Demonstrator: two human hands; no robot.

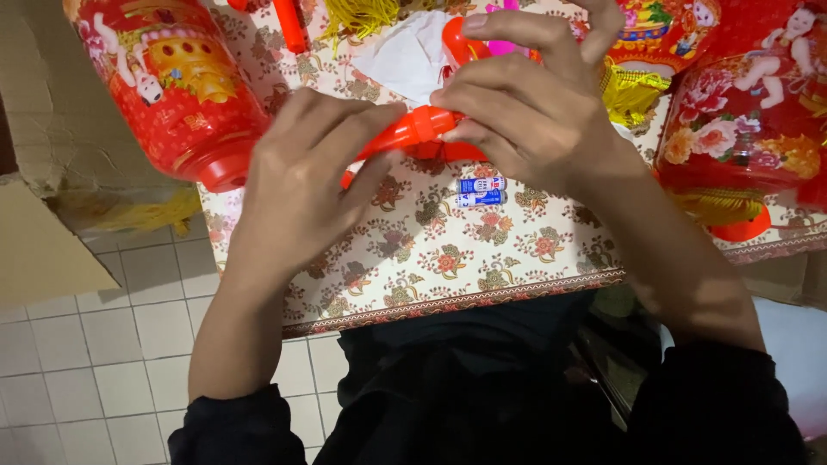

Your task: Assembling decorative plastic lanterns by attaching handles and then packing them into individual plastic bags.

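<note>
Head cam: floral-cloth counter [448, 258] w/ bare room near its front edge, red lanterns [172, 86] crowding left & right edges, both hands, left hand [301, 181] & right hand [525, 112], clenched on an orange plastic tube [413, 131] held mid-counter, just above the cloth.

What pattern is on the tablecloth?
Floral motifs on cream, red border: tablecloth, head view.

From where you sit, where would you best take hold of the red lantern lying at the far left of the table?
Probably around the round body of the red lantern, coming from above and its left side. It lies tilted, its narrow red end cap toward the table edge, and that side is open; the left hand and right hand are busy with an orange plastic piece.
</note>
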